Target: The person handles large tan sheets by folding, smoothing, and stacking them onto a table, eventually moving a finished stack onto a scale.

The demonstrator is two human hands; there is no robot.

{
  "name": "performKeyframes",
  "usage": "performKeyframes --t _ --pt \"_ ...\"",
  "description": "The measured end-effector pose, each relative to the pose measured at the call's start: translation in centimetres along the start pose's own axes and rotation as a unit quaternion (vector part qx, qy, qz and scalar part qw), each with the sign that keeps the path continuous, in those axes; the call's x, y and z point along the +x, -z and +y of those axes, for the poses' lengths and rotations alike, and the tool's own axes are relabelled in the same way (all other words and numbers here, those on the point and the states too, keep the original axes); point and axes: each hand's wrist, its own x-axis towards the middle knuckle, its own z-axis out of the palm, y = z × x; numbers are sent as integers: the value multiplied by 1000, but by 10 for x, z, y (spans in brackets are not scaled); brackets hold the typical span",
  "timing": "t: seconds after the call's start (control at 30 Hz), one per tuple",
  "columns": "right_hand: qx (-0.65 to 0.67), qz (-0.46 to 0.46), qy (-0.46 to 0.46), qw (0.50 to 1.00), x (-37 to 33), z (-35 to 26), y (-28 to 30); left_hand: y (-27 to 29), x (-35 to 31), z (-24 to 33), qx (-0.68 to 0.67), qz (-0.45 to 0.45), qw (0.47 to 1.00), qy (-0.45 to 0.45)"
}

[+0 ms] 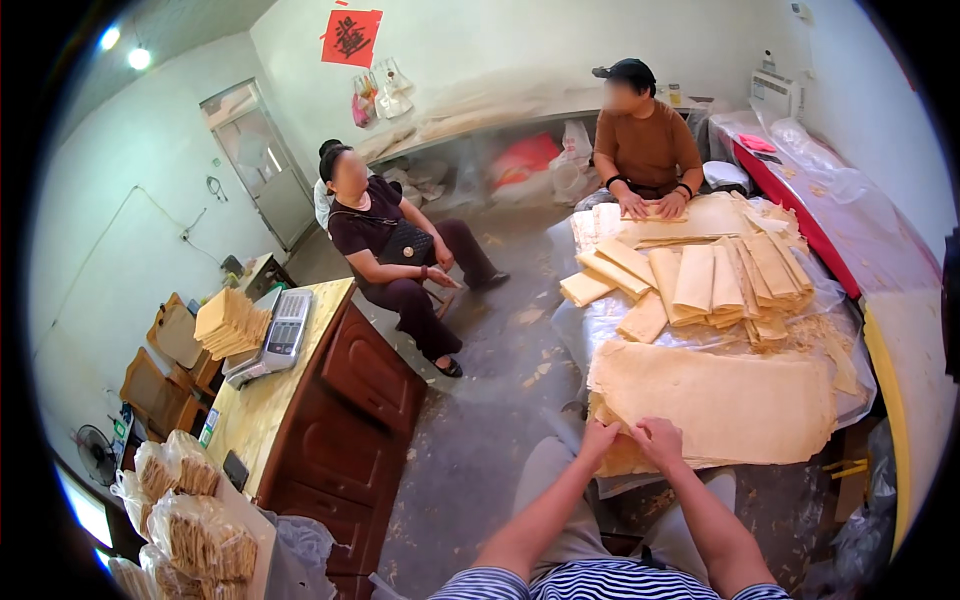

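Note:
A stack of large, thin tan sheets (715, 405), which look like dry flatbread, lies across the near end of the plastic-covered table. At its near left corner, my left hand (600, 437) is closed on the edge of the top sheet. Beside it, my right hand (657, 440) is curled with its fingers bent down at the same near edge, pinching the sheet. The fingertips of both hands are partly hidden. Just beyond the stack lie several folded tan sheets (693, 278), arranged in an overlapping row.
Across the table, a person in a brown shirt (648, 140) presses both hands on another stack (690, 215). A seated person in dark clothes (370, 225) is to the left. Nearby, a wooden counter (330, 400) bears a scale (285, 325) with folded sheets; bagged sheets (200, 535) stand lower left.

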Motion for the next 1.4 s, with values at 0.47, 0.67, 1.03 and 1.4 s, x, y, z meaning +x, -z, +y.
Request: performKeyframes --t 0.47,0.67,1.03,1.4 --pt "-74 73 59 993 11 36 -42 11 12 -39 130 82 988 22" --pt "543 157 -308 765 20 66 -24 16 -5 -11 281 92 951 89" --pt "409 131 -276 860 26 63 -32 -25 22 1 524 -91 779 -333" --pt "632 337 -278 640 -5 124 52 -57 29 21 672 -171 705 -151"
